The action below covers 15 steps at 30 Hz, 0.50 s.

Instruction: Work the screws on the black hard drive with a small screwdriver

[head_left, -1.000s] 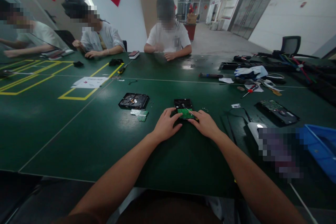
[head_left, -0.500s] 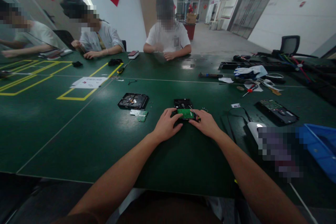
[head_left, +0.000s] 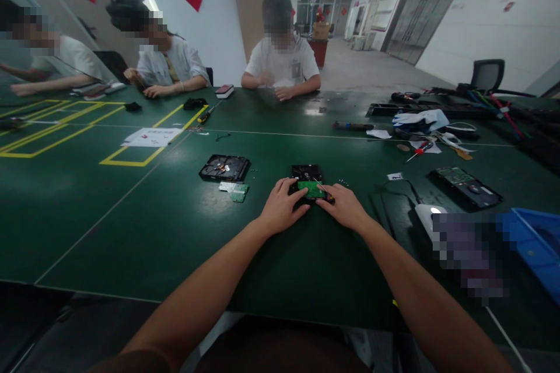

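A green circuit board (head_left: 310, 187) is held up at the table's middle, right before a black hard drive casing (head_left: 306, 172). My left hand (head_left: 282, 205) has its fingers and thumb closed round the board's left side. At the board's right edge is my right hand (head_left: 345, 205), closed on a thin screwdriver (head_left: 319, 184). Its shaft slants over the board's upper right, while the dark handle is mostly hidden by the fingers. Several tiny screws (head_left: 343, 182) lie just beyond my right hand.
To the left lie another hard drive (head_left: 225, 168) and loose circuit board pieces (head_left: 236, 191). A further drive (head_left: 466, 186), a blue bin (head_left: 531, 245) and a red screwdriver (head_left: 420, 151) lie to the right. Several people (head_left: 282, 64) sit across the table.
The view has shifted slightly, so everything sits a little further right. My left thumb has moved slightly along the board's near edge. Both hands keep their holds.
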Available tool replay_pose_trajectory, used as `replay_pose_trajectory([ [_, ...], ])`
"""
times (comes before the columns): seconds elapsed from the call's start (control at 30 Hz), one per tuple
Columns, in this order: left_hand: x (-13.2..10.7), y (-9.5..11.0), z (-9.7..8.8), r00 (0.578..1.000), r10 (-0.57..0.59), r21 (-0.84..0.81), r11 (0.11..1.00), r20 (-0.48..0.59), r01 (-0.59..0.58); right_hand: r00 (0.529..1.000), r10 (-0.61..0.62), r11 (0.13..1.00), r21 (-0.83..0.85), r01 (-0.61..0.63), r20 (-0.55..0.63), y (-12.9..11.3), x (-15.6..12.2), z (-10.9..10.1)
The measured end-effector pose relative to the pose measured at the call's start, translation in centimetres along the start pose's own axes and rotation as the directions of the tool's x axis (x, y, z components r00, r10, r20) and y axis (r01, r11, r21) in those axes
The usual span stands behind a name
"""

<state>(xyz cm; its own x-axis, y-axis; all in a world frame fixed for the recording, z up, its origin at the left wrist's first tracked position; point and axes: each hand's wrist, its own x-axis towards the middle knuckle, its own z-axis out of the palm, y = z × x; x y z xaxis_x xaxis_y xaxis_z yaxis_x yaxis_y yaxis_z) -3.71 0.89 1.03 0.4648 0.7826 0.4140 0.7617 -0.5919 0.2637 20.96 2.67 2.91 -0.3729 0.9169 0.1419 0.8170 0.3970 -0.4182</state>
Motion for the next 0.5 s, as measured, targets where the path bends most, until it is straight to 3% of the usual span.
replay_pose_trajectory([
  [0.37, -0.22, 0.02, -0.04, 1.000, -0.004, -0.065, 0.998, -0.009, 0.003, 1.000, -0.016, 0.999, 0.040, 0.017, -0.014, 0.22, -0.08, 0.06],
  [0.5, -0.21, 0.16, -0.11, 0.999, -0.050, -0.093, 0.994, -0.016, 0.049, 0.995, -0.038, 0.992, 0.113, 0.049, -0.097, 0.39, -0.41, -0.63],
])
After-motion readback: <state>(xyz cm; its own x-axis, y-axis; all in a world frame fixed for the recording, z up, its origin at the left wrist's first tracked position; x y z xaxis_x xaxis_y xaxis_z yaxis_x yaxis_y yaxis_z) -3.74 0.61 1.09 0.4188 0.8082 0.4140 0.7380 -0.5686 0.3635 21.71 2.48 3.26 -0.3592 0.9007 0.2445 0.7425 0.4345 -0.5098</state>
